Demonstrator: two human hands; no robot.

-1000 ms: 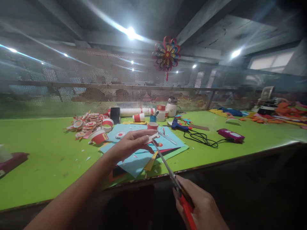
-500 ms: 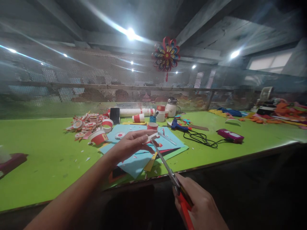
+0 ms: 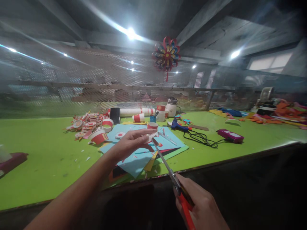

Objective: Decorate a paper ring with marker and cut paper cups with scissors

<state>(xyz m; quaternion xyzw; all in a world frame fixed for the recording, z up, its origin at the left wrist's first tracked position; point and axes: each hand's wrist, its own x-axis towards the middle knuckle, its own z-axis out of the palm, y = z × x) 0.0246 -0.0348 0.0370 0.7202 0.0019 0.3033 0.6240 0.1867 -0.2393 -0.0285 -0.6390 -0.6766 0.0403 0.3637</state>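
Between the thumb and fingers of my left hand (image 3: pixel 130 143) is a small white piece of paper (image 3: pixel 151 136), held above the sheets on the table. My right hand (image 3: pixel 198 201) is closed round the red handles of a pair of scissors (image 3: pixel 176 183). The blades point away from me, their tips at the near edge of the white piece; whether they touch it I cannot tell. Under my left hand lie light blue paper sheets (image 3: pixel 134 161) with small scraps. A red-and-white cut paper cup (image 3: pixel 152 126) stands just behind my fingers.
Left of the sheets are a pile of round paper pieces (image 3: pixel 90 123) and a cut cup (image 3: pixel 98 136). A phone (image 3: pixel 115 115) leans behind. At right lie a blue glue gun (image 3: pixel 178 125), its black cable (image 3: pixel 201 139) and a purple box (image 3: pixel 230 135) on the green table (image 3: pixel 59 166).
The white piece has tilted slightly in my left fingers, and the scissor tips have shifted a little against it. Everything on the table stays as it was.
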